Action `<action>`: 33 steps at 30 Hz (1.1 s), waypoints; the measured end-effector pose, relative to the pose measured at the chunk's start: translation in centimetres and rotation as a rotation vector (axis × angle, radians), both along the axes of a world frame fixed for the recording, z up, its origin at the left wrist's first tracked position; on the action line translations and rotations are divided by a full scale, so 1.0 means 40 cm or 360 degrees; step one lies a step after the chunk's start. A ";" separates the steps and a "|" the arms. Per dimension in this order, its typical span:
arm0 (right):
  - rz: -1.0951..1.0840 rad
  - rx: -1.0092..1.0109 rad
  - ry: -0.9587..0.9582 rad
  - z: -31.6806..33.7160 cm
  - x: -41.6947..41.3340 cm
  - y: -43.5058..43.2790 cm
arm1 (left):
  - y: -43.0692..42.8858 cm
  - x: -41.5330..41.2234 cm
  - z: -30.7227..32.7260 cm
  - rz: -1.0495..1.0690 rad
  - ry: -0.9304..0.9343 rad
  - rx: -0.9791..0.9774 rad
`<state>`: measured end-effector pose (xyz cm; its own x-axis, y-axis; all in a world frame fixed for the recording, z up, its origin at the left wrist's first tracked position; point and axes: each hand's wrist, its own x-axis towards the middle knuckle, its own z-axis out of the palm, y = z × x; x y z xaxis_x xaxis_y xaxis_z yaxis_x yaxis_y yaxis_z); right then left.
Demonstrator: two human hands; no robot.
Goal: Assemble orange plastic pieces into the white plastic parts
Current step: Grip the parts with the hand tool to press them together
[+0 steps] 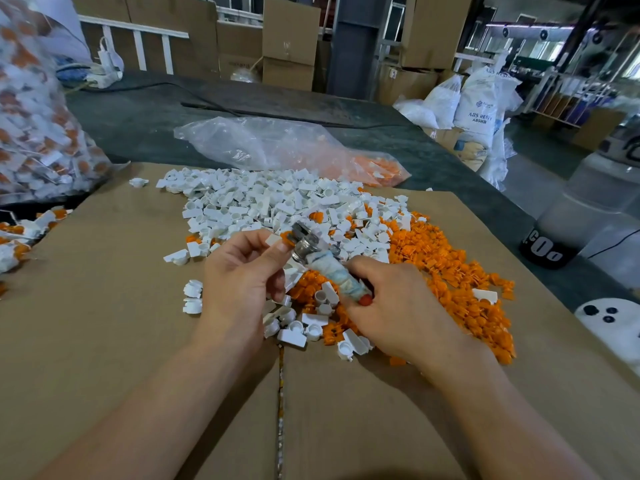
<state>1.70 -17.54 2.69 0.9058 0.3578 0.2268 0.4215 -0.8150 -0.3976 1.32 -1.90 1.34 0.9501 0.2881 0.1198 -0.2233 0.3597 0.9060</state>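
A bag (34,116) is cut off at the left, with bare cardboard (104,289) beside it. The left hand (239,275) pinches a white part (273,239), half hidden in the pinch, at the head of the tool (325,268) the right hand (391,306) grips. Behind, the white pile (263,199) and orange pile (450,265) reach toward the cardboard's right edge.

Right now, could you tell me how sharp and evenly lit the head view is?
Head view: soft, even light, faint shadows under the left hand and right hand; the tool the right hand grips and the part the left hand pinches are slightly blurred; the white pile is sharp; the bag at far left is soft.
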 end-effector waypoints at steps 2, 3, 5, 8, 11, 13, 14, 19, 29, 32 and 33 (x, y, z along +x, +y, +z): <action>-0.0010 0.0013 0.0011 -0.004 0.000 0.002 | 0.001 0.000 0.000 0.0008 0.0012 -0.0008; -0.0012 0.0020 0.0014 -0.005 -0.001 0.003 | 0.001 0.000 -0.001 0.0010 0.0020 -0.0015; -0.0018 0.0024 0.0015 -0.005 -0.002 0.007 | 0.002 -0.001 -0.001 0.0011 0.0038 -0.0031; -0.0028 0.0000 -0.0006 -0.003 -0.005 0.014 | 0.005 -0.002 0.001 0.0018 0.0047 -0.0053; -0.0032 -0.0010 -0.0044 -0.003 -0.009 0.017 | 0.005 -0.004 0.004 0.0023 0.0027 -0.0057; -0.0034 -0.0013 -0.0064 -0.002 -0.009 0.016 | 0.005 -0.005 0.006 0.0028 0.0026 -0.0063; -0.0036 -0.0011 -0.0074 -0.002 -0.009 0.015 | 0.005 -0.005 0.006 0.0028 0.0027 -0.0063; -0.0025 -0.0005 -0.0149 -0.008 -0.008 0.014 | 0.004 -0.003 0.007 0.0017 0.0021 -0.0050; -0.0442 0.0004 -0.0500 -0.009 0.042 -0.058 | 0.017 0.007 0.014 -0.0035 0.0151 -0.0213; -0.0582 -0.0022 -0.0467 -0.005 0.061 -0.089 | 0.033 0.016 0.018 0.0036 0.0181 -0.0305; -0.0622 -0.0026 -0.0442 -0.004 0.065 -0.099 | 0.039 0.019 0.018 0.0048 0.0195 -0.0339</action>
<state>4.32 -21.48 2.52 0.8792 0.0080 0.4763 0.1707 -0.9388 -0.2993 2.08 -0.34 2.07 0.9443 0.3231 -0.0624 -0.1299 0.5402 0.8315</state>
